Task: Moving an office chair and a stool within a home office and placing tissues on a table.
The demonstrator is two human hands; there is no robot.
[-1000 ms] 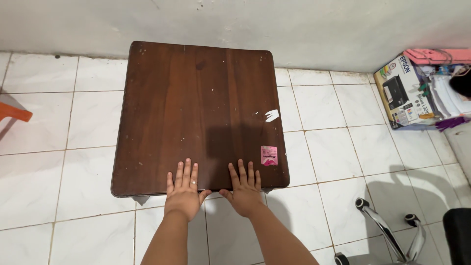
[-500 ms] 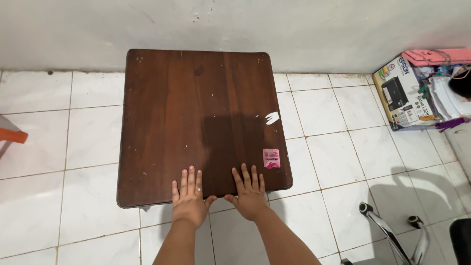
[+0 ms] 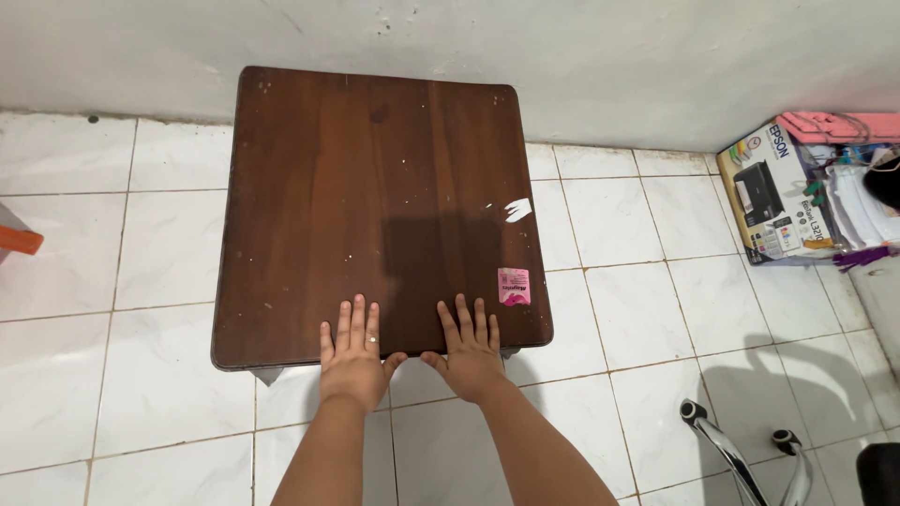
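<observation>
A small square table with a dark brown wooden top (image 3: 375,178) stands against the white wall. My left hand (image 3: 352,356) lies flat, palm down, on its near edge, fingers apart, a ring on one finger. Beside it my right hand (image 3: 468,350) lies flat the same way, thumbs almost meeting. Neither hand holds anything. A pink sticker (image 3: 513,286) sits on the top just right of my right hand, with a white scrap mark (image 3: 518,209) farther back.
White floor tiles (image 3: 647,281) surround the table. A cardboard printer box (image 3: 776,195) with papers and a pink thing on it stands at the right wall. A chrome chair base with casters (image 3: 741,450) is at lower right. An orange object (image 3: 17,240) pokes in at left.
The view has shifted a little up and then down; my hands stay flat on the table's near edge in the same pose. The table looks to have stayed in place.
</observation>
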